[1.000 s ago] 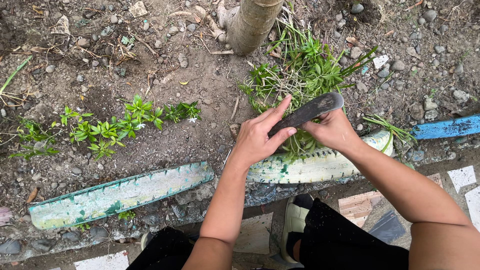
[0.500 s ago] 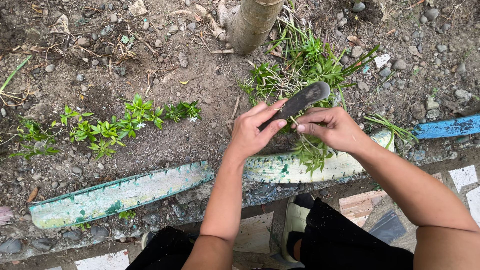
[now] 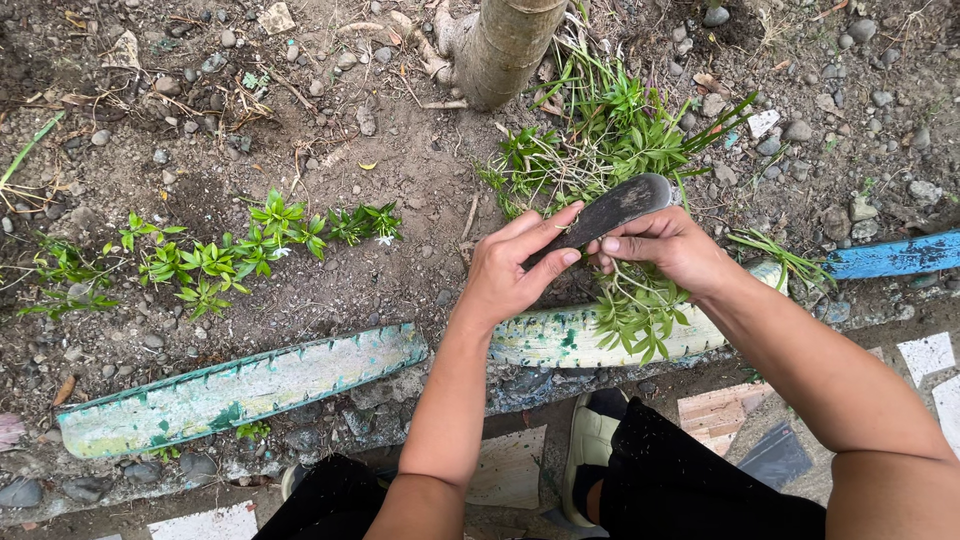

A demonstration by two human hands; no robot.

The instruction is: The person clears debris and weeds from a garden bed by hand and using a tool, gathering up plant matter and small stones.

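Head view looks down on our two hands meeting over a clump of weeds [image 3: 610,140] beside a tree trunk [image 3: 505,45]. Our right hand [image 3: 665,245] is closed around the handle of a dark, curved blade [image 3: 610,208], whose tip points up and to the right above the greenery. Our left hand [image 3: 515,265] lies against the blade's flat side, fingers stretched along the metal and thumb tucked under, so it touches rather than clamps. A bunch of pulled green stems [image 3: 635,315] hangs below our right hand, draped over the painted tyre edging [image 3: 560,335]; whether the hand pinches them we cannot tell. To work well here, we judge that our left fingers should stay on the flat and well clear of the cutting edge, and wipe away from the body. We should keep the right wrist steady so the blade does not twist. The small row of seedlings [image 3: 250,245] to the left stands well apart and out of reach of the tool.
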